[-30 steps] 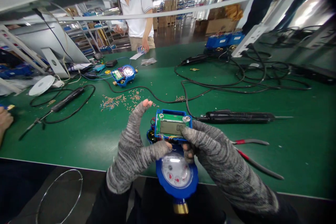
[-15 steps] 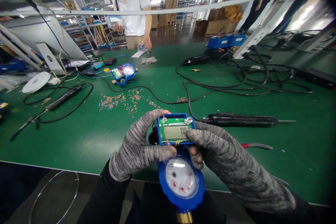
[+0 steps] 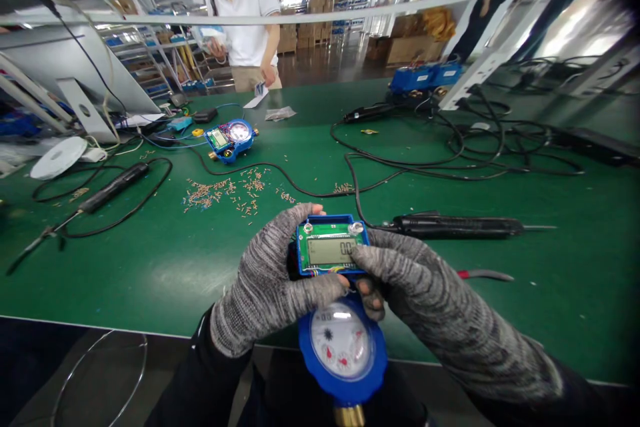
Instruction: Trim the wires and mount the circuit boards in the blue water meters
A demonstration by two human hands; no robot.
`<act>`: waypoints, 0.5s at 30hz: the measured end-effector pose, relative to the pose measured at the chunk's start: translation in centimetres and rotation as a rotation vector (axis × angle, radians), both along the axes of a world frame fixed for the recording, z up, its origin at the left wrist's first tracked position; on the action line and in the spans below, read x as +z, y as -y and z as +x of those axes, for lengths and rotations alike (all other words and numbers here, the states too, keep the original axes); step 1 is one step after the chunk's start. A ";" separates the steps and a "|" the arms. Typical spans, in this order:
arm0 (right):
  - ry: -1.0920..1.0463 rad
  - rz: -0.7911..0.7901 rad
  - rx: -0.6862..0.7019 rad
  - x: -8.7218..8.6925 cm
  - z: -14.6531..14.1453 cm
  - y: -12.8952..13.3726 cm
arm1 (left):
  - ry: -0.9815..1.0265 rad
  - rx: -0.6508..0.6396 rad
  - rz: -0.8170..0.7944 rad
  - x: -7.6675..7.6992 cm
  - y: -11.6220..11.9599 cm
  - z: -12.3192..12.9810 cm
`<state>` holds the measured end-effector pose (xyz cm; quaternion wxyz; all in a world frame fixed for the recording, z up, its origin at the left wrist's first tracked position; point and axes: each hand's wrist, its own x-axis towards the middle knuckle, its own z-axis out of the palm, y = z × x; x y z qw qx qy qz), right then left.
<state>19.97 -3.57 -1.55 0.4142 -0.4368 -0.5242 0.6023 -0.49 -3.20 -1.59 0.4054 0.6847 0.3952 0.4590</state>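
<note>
Gripping a blue meter (image 3: pixel 345 323) at the near edge of a green worktop (image 3: pixel 150 267), between left hand (image 3: pixel 265 277) and right hand (image 3: pixel 417 273), both gloved in grey knit with bare fingertips. Extended from the lower left on a bent wrist, left hand with palm turned toward the meter, forefinger and thumb curved into a C. Clasped in that curve: the left side of the display box (image 3: pixel 325 229), with forefinger at its far left corner and thumb along its near side. Slanted in from the lower right, right hand with wrist nearly straight. Pinched there: the box's right side, under a thumb pressed over the right end of the display (image 3: pixel 325 251), with curled fingertips visible between box and dial (image 3: pixel 343 340). Legible on the display: "0.0", partly covered by the thumb. Seen overlapping the near edge: the dial, with a brass fitting (image 3: pixel 349 415) pointing toward the lap. Impossible to tell whether resting on the worktop or lifted clear.

Laid just beyond the right hand, with tip toward the right edge: a black driver (image 3: pixel 455 226). Half hidden behind the same hand: pliers (image 3: pixel 485 274). Scattered beyond the left hand: small screws (image 3: pixel 203 195). Set farther back, toward the far left corner: a second meter (image 3: pixel 239 135). Standing across the far edge: a co-worker (image 3: pixel 247 7) in a white shirt, with a paper (image 3: pixel 257 96) in one hand.
</note>
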 end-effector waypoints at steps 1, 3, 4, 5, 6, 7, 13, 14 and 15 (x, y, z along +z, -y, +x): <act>0.002 -0.005 0.001 0.0 0.0 0.1 | -0.022 0.008 0.029 0.0 -0.2 0.0; 0.005 -0.021 0.022 0.1 0.1 0.3 | -0.077 0.018 0.089 -0.1 -0.5 -0.1; 0.005 -0.025 0.033 0.1 0.1 0.4 | -0.104 0.022 0.119 -0.1 -0.6 -0.2; 0.006 -0.025 0.041 0.2 0.1 0.4 | -0.128 0.024 0.148 -0.2 -0.7 -0.3; 0.009 -0.023 0.053 0.3 0.2 0.4 | -0.147 0.027 0.174 -0.3 -0.8 -0.5; 0.016 -0.019 0.061 0.3 0.2 0.4 | -0.160 0.028 0.199 -0.3 -0.8 -0.6; 0.080 0.054 0.045 0.8 0.4 0.1 | -0.074 -0.093 0.049 -0.1 -0.8 -0.4; 0.090 0.065 0.040 0.9 0.5 0.1 | -0.038 -0.127 -0.006 0.0 -0.8 -0.3; 0.099 0.070 0.036 0.9 0.5 0.0 | -0.002 -0.157 -0.059 0.0 -0.8 -0.1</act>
